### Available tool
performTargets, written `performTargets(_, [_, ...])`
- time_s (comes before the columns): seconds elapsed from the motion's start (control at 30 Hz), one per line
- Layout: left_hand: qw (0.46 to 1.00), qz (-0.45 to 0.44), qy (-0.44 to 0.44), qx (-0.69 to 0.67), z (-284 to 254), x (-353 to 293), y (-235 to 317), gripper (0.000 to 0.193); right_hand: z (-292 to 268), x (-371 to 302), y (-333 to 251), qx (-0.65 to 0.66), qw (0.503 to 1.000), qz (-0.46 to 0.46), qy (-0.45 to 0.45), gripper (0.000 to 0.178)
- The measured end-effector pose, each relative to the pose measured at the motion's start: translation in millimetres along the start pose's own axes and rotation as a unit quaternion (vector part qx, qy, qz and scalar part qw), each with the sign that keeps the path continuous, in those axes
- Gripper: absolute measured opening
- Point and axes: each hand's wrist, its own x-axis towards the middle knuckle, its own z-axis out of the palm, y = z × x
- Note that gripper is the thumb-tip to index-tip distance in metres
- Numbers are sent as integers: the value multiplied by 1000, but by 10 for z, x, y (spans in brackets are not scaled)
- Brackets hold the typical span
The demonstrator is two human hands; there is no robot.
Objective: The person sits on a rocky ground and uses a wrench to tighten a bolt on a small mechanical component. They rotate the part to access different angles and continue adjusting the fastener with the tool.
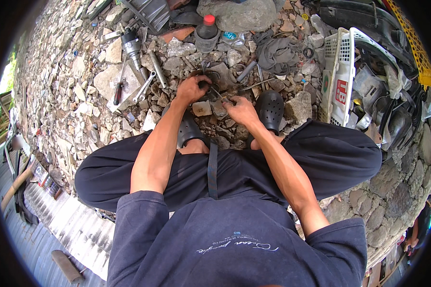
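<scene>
Cloth tee (191, 229) | L hand (192, 89) curled, grip unclear | R hand (241, 110) gripping thin mtl rod (218, 93)

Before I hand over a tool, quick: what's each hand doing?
Left hand: whether it grips anything cannot be told.
Right hand: closed, holding a thin rod-like tool.

Single head-worn fisheye view, looking down from close above
</scene>
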Motion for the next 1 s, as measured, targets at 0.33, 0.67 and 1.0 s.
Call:
performTargets(0.33, [999,30,29,24,25,6,-21,26,8,13,19,6,1000,6,-8,48])
performTargets(0.67, [999,41,36,1,55,18,-66,26,-22,-6,-56,-57,998,-1,1,43])
performTargets(1.0, [1000,24,14,0,39,25,-66,26,-83,164,-14,-20,998,22,-51,47])
